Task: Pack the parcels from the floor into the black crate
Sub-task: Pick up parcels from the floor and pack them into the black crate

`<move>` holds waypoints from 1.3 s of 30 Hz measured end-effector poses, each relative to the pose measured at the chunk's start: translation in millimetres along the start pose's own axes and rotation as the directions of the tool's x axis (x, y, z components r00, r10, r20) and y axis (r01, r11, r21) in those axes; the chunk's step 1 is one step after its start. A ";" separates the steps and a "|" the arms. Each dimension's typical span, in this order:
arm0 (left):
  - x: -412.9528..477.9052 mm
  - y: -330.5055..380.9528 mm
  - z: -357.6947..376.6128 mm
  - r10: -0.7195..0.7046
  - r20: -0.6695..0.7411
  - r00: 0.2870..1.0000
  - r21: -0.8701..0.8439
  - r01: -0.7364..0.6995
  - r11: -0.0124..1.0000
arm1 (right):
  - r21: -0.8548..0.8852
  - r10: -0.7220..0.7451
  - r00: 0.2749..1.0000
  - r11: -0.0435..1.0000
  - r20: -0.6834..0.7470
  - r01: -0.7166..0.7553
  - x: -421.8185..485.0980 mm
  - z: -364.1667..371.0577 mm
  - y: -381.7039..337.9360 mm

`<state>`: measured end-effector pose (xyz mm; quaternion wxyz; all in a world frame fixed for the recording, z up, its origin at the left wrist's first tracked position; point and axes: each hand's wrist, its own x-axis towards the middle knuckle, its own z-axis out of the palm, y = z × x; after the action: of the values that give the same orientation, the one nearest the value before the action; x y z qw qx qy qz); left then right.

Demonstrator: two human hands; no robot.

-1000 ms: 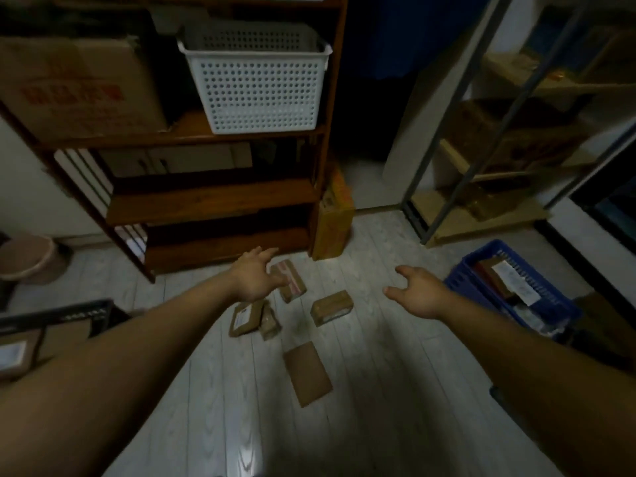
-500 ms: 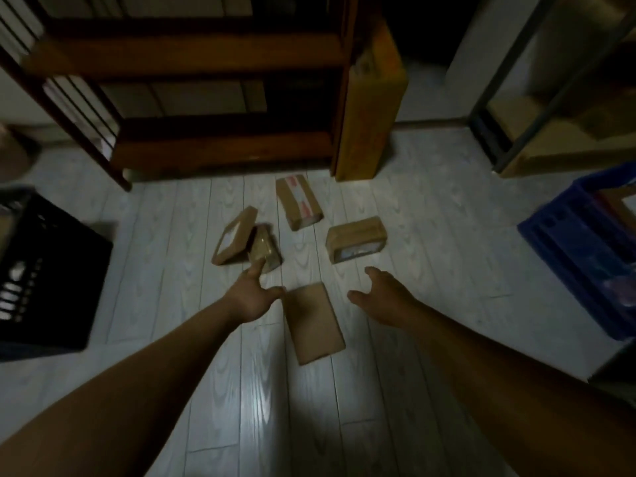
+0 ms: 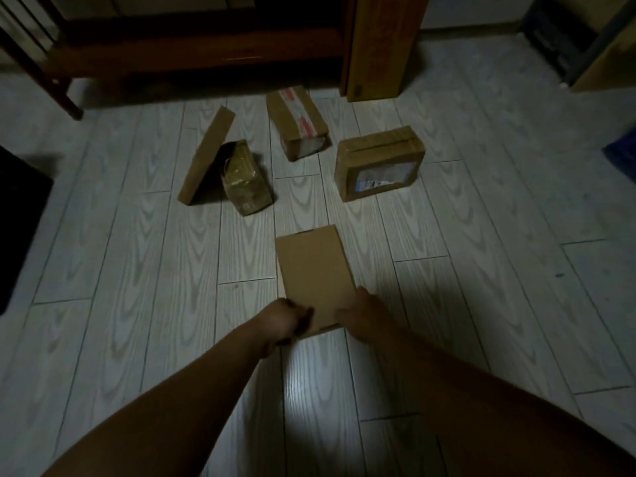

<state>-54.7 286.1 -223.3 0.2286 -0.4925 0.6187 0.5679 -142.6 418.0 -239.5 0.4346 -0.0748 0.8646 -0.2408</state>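
A flat brown cardboard parcel (image 3: 315, 270) lies on the pale plank floor in front of me. My left hand (image 3: 280, 321) grips its near left corner and my right hand (image 3: 358, 313) holds its near right edge. Beyond it lie a box with a shipping label (image 3: 378, 163), a box with red-and-white tape (image 3: 296, 120), a small parcel wrapped in clear tape (image 3: 244, 182), and a thin flat parcel (image 3: 206, 156) leaning on it. The black crate (image 3: 17, 228) shows as a dark shape at the left edge.
A dark wooden shelf unit (image 3: 192, 53) stands at the back, with a tall yellow-brown carton (image 3: 378, 46) upright beside it. A metal rack (image 3: 581, 43) is at the top right. A corner of a blue crate (image 3: 623, 153) shows at the right edge.
The camera has dropped closer to the floor. Both hands moved down and inward from open and apart onto the near end of the flat parcel, now gripping it.
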 end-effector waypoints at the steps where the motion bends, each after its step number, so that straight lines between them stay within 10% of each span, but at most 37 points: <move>1: -0.4 -1.7 0.5 -0.001 0.002 1.000 0.005 0.001 1.000 | 0.003 0.032 0.999 0.999 -0.002 -0.032 0.7 2.3 2.8; 18: -69.9 76.5 -90.1 0.525 -0.289 0.800 -0.135 -0.577 0.805 | 0.311 -0.277 0.882 0.860 -0.380 0.404 -60.3 -55.7 -114.7; 39: -581.3 302.5 -308.7 0.530 -0.252 0.810 -0.045 -0.557 0.829 | 0.283 -0.394 0.868 0.833 -0.301 0.476 -499.3 -304.8 -434.9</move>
<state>6.4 163.7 488.0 -0.0455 -0.3691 0.7214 0.5842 -112.3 314.5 481.4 0.2710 -0.1642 0.8122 -0.4898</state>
